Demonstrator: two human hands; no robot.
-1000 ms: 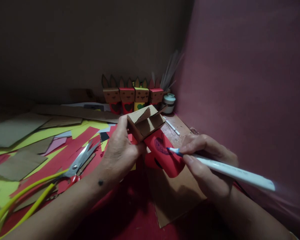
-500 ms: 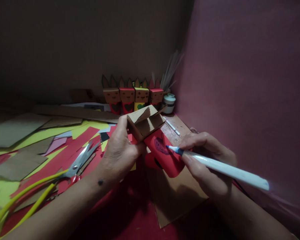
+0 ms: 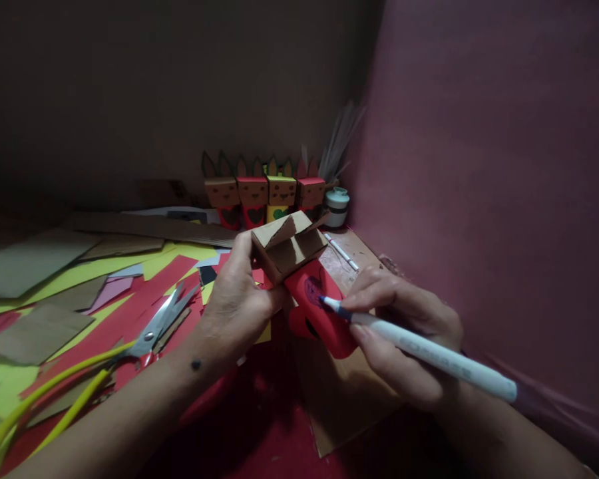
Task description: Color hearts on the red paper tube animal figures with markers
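Observation:
My left hand is closed around a cardboard figure, thumb and fingers at its box-shaped head. Below that box is the figure's red paper body, tilted toward the right. A dark scribbled patch marks the red paper. In my right hand is a white felt-tip marker, pinched near its blue end. The marker's tip meets the red body at the edge of the scribble. Under the figure lies a flat piece of cardboard.
Yellow-handled scissors lie blades apart on the left among coloured paper and cardboard scraps. At the back stands a row of several finished-looking cardboard figures, beside a pale jar. A marker cap or second pen lies behind my right hand. A pinkish wall rises on the right.
My right hand and the marker have shifted left and slightly down along the red body. The scribbled patch looks more filled in. The figure has moved slightly left in my left hand.

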